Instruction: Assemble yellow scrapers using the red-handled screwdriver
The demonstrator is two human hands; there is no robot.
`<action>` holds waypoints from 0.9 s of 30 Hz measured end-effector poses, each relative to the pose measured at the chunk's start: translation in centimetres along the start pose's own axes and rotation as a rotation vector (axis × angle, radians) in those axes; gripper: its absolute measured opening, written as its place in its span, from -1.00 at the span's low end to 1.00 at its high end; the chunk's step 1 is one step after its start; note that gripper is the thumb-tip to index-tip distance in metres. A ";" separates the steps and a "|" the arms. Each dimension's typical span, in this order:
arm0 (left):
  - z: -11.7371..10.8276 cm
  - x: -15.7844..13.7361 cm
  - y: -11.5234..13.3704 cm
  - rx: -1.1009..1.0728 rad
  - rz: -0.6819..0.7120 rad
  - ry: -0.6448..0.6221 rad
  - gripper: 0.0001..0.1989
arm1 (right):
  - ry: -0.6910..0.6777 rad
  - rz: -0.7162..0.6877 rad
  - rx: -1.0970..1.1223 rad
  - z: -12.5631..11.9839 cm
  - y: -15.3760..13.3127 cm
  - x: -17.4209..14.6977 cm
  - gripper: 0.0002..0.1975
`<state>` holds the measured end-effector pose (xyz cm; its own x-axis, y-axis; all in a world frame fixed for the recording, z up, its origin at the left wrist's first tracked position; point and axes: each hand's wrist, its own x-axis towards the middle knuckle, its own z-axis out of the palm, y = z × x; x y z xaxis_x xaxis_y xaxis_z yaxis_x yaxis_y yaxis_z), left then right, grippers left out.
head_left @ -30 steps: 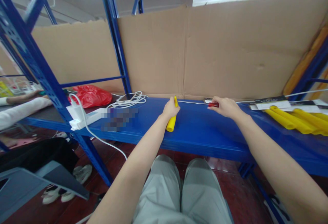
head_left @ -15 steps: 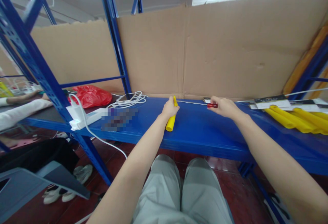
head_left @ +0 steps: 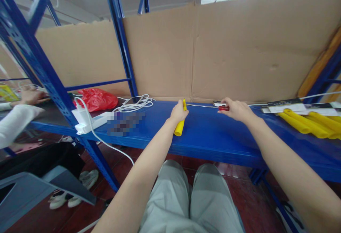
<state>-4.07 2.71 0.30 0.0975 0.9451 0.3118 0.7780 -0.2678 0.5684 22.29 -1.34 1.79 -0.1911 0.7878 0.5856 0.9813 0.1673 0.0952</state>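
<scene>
Wrapped in my left hand (head_left: 178, 112) is a yellow tube (head_left: 179, 128), its round open end facing me and its slimmer far end sticking out past my fingers. My right hand (head_left: 236, 109) grips the red handle of a screwdriver (head_left: 223, 108). The long thin shaft points left, and its tip ends close to my left hand and the tube; whether it touches the tube I cannot tell. Behind my right hand lies a small white-and-black piece (head_left: 217, 103), partly covered.
Several more yellow tubes (head_left: 295, 122) lie on the right of the blue shelf (head_left: 213, 137) beside black-and-white packs (head_left: 285, 106). On the left are a white power strip (head_left: 99, 121), coiled white cable (head_left: 138, 102) and a red plastic bag (head_left: 97, 99). A co-worker's arm (head_left: 18, 117) reaches in farther left.
My hands keep their hold on the yellow tube and the screwdriver, nearly in the same place. The view shifts slightly. At the far left, the co-worker's hands have moved.
</scene>
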 end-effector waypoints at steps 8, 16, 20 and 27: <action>0.1 0.0 0.0 0.029 0.037 0.004 -0.73 | 0.038 -0.056 -0.054 -0.7 -0.5 -0.2 -0.88; 0.0 -0.1 0.1 0.036 0.063 -0.002 -0.71 | -0.133 -0.065 0.111 -0.7 0.3 -0.1 -0.73; 0.0 -0.1 0.1 0.018 0.039 0.000 -0.71 | -0.164 -0.073 0.170 -0.4 0.1 -0.1 -0.71; 0.1 0.0 0.1 0.034 0.029 -0.012 -0.71 | -0.073 -0.039 0.071 0.1 0.1 0.0 -0.82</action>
<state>-3.97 2.71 0.30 0.1274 0.9392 0.3188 0.7952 -0.2888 0.5331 22.42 -1.22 1.71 -0.2333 0.8206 0.5218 0.9694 0.2385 0.0583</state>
